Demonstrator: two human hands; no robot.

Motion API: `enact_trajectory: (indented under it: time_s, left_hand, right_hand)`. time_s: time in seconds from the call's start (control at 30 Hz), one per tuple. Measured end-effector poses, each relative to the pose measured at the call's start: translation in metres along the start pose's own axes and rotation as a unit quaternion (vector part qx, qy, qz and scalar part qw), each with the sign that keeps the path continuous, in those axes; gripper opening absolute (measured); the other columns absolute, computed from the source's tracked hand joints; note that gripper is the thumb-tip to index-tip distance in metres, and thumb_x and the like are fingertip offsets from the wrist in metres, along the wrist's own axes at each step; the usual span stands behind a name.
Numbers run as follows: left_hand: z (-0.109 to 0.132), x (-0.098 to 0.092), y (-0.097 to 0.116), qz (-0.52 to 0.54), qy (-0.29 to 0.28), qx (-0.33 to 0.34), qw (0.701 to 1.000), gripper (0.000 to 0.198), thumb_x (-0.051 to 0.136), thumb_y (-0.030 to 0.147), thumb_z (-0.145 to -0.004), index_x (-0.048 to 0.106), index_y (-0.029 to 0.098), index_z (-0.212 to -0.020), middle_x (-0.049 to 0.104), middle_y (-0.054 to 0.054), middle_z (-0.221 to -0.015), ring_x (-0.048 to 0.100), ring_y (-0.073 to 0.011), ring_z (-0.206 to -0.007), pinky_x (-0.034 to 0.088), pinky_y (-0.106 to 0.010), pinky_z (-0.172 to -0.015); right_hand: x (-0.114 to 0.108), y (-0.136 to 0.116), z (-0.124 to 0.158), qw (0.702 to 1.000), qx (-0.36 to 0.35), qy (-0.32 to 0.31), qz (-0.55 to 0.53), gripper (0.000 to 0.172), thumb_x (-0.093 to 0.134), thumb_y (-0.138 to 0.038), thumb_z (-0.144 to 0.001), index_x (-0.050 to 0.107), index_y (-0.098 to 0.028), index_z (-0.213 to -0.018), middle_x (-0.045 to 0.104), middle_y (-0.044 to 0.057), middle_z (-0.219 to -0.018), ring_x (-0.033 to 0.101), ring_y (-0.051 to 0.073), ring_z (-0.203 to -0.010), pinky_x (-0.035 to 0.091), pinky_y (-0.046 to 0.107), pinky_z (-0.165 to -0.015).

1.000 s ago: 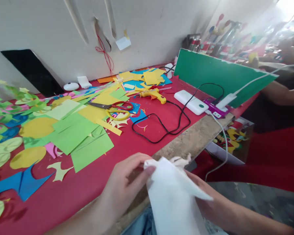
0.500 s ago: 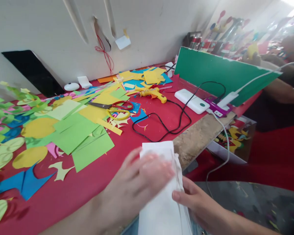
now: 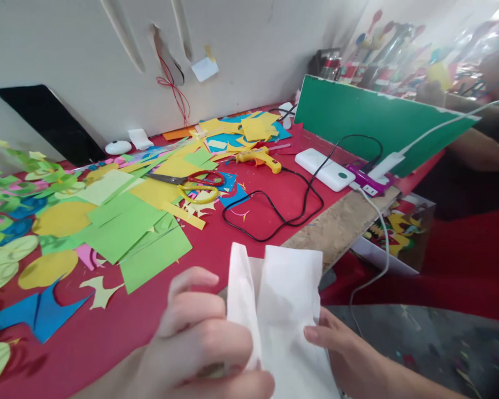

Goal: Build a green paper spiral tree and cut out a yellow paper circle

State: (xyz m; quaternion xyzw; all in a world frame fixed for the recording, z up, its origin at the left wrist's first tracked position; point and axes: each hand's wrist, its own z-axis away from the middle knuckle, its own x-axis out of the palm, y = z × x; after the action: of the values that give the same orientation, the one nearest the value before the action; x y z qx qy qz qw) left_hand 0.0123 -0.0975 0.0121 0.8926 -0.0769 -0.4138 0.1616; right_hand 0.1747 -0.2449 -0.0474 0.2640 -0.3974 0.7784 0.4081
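Observation:
Over the table's front edge I hold folded white paper (image 3: 291,299), soft and layered like a napkin. My left hand (image 3: 205,332) has its fingers curled around the left flap, which stands up apart from the rest. My right hand (image 3: 341,346) grips the right edge, thumb on top and the other fingers behind. A gap shows between the two upright parts of the paper. Beyond my hands lie a yellow glue gun (image 3: 260,159) with a black cord and scissors (image 3: 187,182) with red and yellow handles.
Green card sheets (image 3: 118,227) and colourful paper scraps cover the left of the red table (image 3: 158,293). At right are a white power bank (image 3: 324,169), a purple power strip (image 3: 370,178) and a green board (image 3: 378,124). Another person's arm (image 3: 482,152) is behind the board.
My left hand has moved from flat over the paper down to its left side, and the left flap is lifted away. My right hand keeps its grip on the right edge.

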Motion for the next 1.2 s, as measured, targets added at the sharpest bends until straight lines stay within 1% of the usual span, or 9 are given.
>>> enact_trajectory:
  time_s: [0.1, 0.2, 0.3, 0.5, 0.67, 0.87, 0.97, 1.07, 1.2]
  left_hand:
    - [-0.005, -0.011, -0.004, 0.025, 0.051, -0.014, 0.998, 0.033, 0.046, 0.022, -0.087, 0.062, 0.030, -0.059, 0.055, 0.007, -0.056, 0.044, -0.0137, -0.065, 0.027, -0.039, -0.099]
    - [-0.017, -0.019, -0.010, 0.042, -0.041, 0.003, 0.998, 0.035, 0.041, 0.016, -0.086, 0.058, 0.026, -0.056, 0.058, 0.007, -0.057, 0.049, -0.0136, -0.065, 0.028, -0.038, -0.097]
    - [-0.025, -0.014, -0.010, 0.115, -0.149, -0.148, 0.971, 0.028, 0.034, 0.016, -0.085, 0.060, 0.026, -0.078, 0.062, 0.004, -0.068, 0.055, -0.0142, -0.067, 0.043, -0.031, -0.078]
    - [-0.023, 0.017, -0.002, 0.210, -0.295, -0.292, 0.885, 0.039, 0.061, 0.026, -0.073, 0.052, 0.025, -0.111, 0.063, 0.005, -0.075, 0.054, -0.0112, -0.056, 0.044, -0.020, -0.052]
    - [-0.017, 0.028, -0.006, 0.316, -0.263, -0.285, 0.866, 0.030, 0.048, 0.009, -0.081, 0.064, 0.025, -0.100, 0.063, 0.002, -0.080, 0.056, -0.0096, -0.064, 0.043, -0.017, -0.056]
    - [-0.003, 0.038, -0.008, 0.363, -0.190, -0.243, 0.879, 0.035, 0.047, 0.000, -0.076, 0.070, 0.024, -0.085, 0.056, -0.001, -0.086, 0.056, -0.0085, -0.065, 0.046, -0.019, -0.058]
    - [-0.002, 0.038, -0.008, 0.344, -0.212, -0.208, 0.891, 0.035, 0.044, -0.001, -0.078, 0.070, 0.023, -0.081, 0.055, -0.002, -0.090, 0.056, -0.0083, -0.068, 0.048, -0.020, -0.065]
    - [-0.004, 0.037, -0.015, 0.273, -0.241, -0.173, 0.915, 0.039, 0.039, 0.001, -0.081, 0.064, 0.025, -0.098, 0.053, -0.003, -0.106, 0.055, -0.0128, -0.093, 0.046, -0.026, -0.082]
    - [-0.009, 0.030, -0.029, 0.140, -0.236, -0.181, 0.944, 0.055, 0.056, 0.030, -0.080, 0.034, 0.021, -0.130, 0.042, -0.009, -0.130, 0.034, -0.0251, -0.121, 0.030, -0.044, -0.100]
  right_hand:
    - [-0.007, -0.002, 0.002, 0.997, 0.032, 0.026, -0.058, 0.032, 0.063, -0.028, -0.069, 0.062, -0.013, -0.097, 0.068, 0.008, -0.077, 0.064, 0.024, -0.079, 0.046, 0.034, -0.077]
    - [-0.008, -0.006, 0.004, 0.995, 0.043, 0.071, -0.051, 0.031, 0.065, -0.032, -0.064, 0.064, -0.012, -0.088, 0.067, 0.008, -0.067, 0.065, 0.023, -0.068, 0.048, 0.032, -0.068]
    - [-0.007, -0.006, 0.005, 0.992, 0.006, 0.123, -0.012, 0.030, 0.072, -0.026, -0.058, 0.063, -0.016, -0.085, 0.067, 0.004, -0.066, 0.064, 0.020, -0.063, 0.048, 0.027, -0.062]
    - [-0.010, 0.004, -0.002, 0.993, -0.051, 0.095, 0.046, 0.034, 0.072, -0.025, -0.059, 0.064, -0.018, -0.091, 0.068, 0.005, -0.090, 0.059, 0.023, -0.095, 0.040, 0.033, -0.088]
    - [-0.020, -0.004, 0.002, 0.998, -0.028, 0.053, 0.023, 0.032, 0.067, -0.026, -0.060, 0.065, -0.019, -0.091, 0.069, 0.004, -0.083, 0.062, 0.023, -0.085, 0.041, 0.032, -0.084]
    - [-0.018, -0.021, 0.013, 1.000, 0.007, -0.005, 0.010, 0.050, 0.050, -0.054, -0.071, 0.063, -0.017, -0.102, 0.067, 0.008, -0.095, 0.060, 0.025, -0.093, 0.041, 0.035, -0.085]
    - [-0.014, -0.021, 0.014, 0.997, 0.003, -0.010, 0.076, 0.050, 0.069, -0.037, -0.064, 0.058, -0.020, -0.111, 0.066, 0.005, -0.095, 0.062, 0.021, -0.086, 0.045, 0.030, -0.077]
    - [-0.014, -0.016, 0.015, 0.986, -0.006, 0.052, 0.159, 0.060, 0.074, -0.016, -0.059, 0.054, -0.025, -0.115, 0.066, 0.001, -0.090, 0.062, 0.016, -0.081, 0.045, 0.024, -0.071]
    - [-0.011, -0.017, 0.025, 0.912, -0.069, 0.045, 0.402, 0.027, 0.066, -0.026, -0.070, 0.066, -0.022, -0.097, 0.066, 0.003, -0.082, 0.060, 0.017, -0.077, 0.046, 0.023, -0.065]
